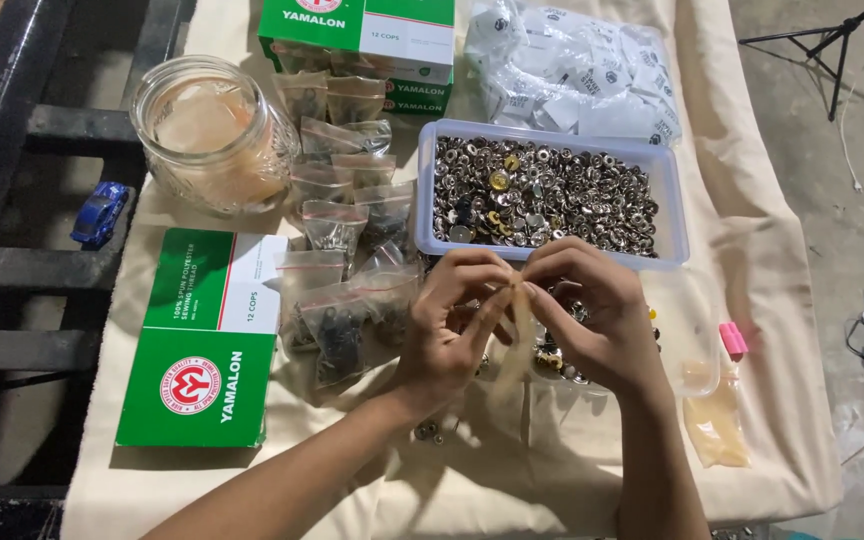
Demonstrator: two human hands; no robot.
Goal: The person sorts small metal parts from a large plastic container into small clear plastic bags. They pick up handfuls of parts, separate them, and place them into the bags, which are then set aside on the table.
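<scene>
My left hand (449, 325) and my right hand (592, 315) meet over the middle of the cloth-covered table (552, 470). Both pinch the same small clear plastic bag (520, 335), which hangs down between my fingertips. Just beyond my hands stands a clear plastic tub (672, 215) full of small silver and brass metal buttons. More metal buttons (552, 360) lie on the cloth under my right hand, partly hidden. To the left of my left hand lies a pile of small filled zip bags (342, 240).
A glass jar (207, 130) stands at the back left. A green and white box (202, 335) lies at the left, more such boxes (362, 35) at the back. White packets (572, 65) are heaped back right. A pink item (732, 340) and empty bags (717, 425) lie right.
</scene>
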